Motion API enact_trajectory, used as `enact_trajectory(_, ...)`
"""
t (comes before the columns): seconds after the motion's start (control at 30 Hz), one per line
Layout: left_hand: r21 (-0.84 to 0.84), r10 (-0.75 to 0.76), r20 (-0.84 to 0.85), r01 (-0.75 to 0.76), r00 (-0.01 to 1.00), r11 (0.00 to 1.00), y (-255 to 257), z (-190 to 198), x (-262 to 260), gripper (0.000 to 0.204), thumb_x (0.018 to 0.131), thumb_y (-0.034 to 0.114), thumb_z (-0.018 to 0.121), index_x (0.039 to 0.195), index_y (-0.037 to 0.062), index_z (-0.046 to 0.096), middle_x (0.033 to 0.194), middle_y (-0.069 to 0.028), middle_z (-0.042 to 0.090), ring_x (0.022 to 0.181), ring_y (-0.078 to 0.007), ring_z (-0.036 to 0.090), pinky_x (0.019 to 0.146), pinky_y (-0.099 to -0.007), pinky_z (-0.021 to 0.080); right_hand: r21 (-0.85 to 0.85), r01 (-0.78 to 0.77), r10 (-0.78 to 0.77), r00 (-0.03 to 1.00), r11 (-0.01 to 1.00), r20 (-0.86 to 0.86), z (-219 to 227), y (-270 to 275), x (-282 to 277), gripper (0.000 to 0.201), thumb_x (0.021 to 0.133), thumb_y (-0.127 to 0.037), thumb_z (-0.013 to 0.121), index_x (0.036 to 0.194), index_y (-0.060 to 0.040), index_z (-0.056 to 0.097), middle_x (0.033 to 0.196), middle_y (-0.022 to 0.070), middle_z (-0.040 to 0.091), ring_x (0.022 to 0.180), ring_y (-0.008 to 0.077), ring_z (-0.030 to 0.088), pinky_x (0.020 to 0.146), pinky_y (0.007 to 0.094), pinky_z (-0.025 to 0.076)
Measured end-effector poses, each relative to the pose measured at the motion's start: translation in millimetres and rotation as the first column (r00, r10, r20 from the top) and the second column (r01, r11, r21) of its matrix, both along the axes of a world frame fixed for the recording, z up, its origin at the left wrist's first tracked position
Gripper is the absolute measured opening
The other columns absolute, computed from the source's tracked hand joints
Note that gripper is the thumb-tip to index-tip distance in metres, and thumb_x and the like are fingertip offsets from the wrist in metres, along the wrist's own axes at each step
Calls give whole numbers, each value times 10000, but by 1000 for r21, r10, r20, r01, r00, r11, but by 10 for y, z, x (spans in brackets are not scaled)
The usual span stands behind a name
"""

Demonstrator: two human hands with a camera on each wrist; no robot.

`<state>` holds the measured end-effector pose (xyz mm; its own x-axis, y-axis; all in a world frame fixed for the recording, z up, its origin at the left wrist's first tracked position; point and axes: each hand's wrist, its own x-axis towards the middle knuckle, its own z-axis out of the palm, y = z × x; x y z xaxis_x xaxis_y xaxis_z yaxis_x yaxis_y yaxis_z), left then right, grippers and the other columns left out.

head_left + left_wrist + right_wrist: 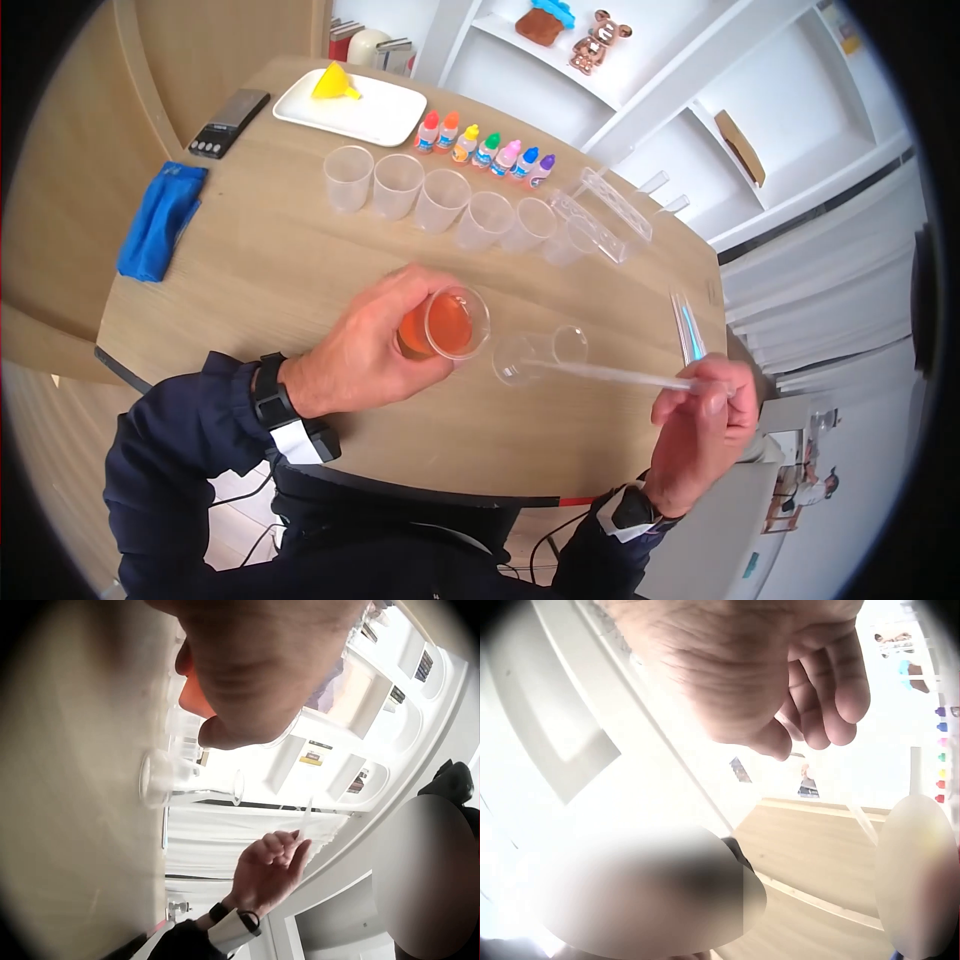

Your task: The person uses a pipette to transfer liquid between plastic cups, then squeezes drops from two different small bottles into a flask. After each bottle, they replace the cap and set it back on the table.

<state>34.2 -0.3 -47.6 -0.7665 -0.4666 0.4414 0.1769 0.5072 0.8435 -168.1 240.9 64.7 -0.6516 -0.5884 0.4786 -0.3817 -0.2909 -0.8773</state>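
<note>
My left hand (370,340) (255,667) grips a clear cup (472,325) of orange-red liquid (447,322) (196,697), tilted in the head view. Between the hands stands a clear vessel (513,360) (155,778) with a round mouth; whether it holds anything I cannot tell. Thumb and fingers of my right hand (708,425) (266,877) (735,667) pinch a thin translucent pipette (630,377) (307,814), which points left across the vessel in the head view. Whether its tip touches the vessel is unclear.
Several clear cups (441,200) stand in a row behind the hands, with colored dropper bottles (487,150) beyond. Around them are a white tray (385,118) with a yellow funnel (333,83), a scale (230,122), blue cloth (162,222), clear rack (615,215) and shiny strips (688,328).
</note>
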Motion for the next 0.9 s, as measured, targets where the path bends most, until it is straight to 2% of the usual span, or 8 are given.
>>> enact_trajectory(0.07,-20,-1,-4,1,1000,1000,0,27,9,601,828,37,918,1364,35,647,1239,-131,702,1154,-291,697,1025,-403,550,63,16,-8,992,998,-127,97,-217,87,316,1009,-240,836,1116,25,703,895,111,683,680,170,670,582,272,511)
enact_trajectory(0.1,-35,-5,-4,4,1000,999,-3,35,10,608,825,36,919,1368,33,647,1236,-132,707,1153,-292,700,1024,-403,551,70,32,-26,996,997,-86,146,-312,186,278,966,-172,875,1078,34,726,891,109,701,728,173,678,653,279,518)
enact_trajectory(0.23,9,-1,-43,1,999,1000,59,66,-9,611,823,23,913,1373,30,648,1235,-134,710,1162,-299,700,1021,-398,550,159,44,-6,972,986,-233,186,-420,220,266,906,-119,919,1042,46,760,868,106,725,767,179,648,737,306,484)
enact_trajectory(0.43,-39,80,-51,-82,995,996,206,122,-176,606,833,18,905,1379,26,641,1238,-131,707,1159,-296,699,1022,-388,549,224,67,53,869,972,-491,462,-536,141,218,868,-5,914,1028,34,770,852,74,723,746,136,620,689,267,461)
enact_trajectory(0.6,-35,150,-96,-154,984,988,346,161,-391,592,858,27,890,1390,29,629,1234,-128,695,1151,-300,696,1008,-391,550,274,67,76,873,959,-482,489,-639,140,193,878,16,905,1026,8,782,876,55,730,742,111,619,648,257,469)
enact_trajectory(0.7,7,167,-165,-168,972,986,394,147,-483,589,815,1,840,1365,12,629,1163,-175,675,1099,-388,653,969,-455,541,295,74,76,881,953,-466,406,-647,109,183,900,-8,903,1037,3,783,909,57,740,763,113,640,649,258,491)
enact_trajectory(0.8,-32,163,-184,-172,969,985,372,158,-488,594,816,-8,837,1372,16,627,1164,-176,674,1085,-396,652,958,-460,542,333,50,107,893,941,-437,313,-638,84,185,917,-27,901,1054,1,779,946,67,751,785,117,658,657,257,505)
enact_trajectory(0.9,-62,161,-114,-169,980,984,337,131,-428,612,844,13,892,1396,31,629,1216,-138,690,1117,-319,674,982,-411,540,364,34,124,907,931,-402,177,-615,74,188,926,-31,896,1067,0,774,968,78,756,795,122,664,662,260,512)
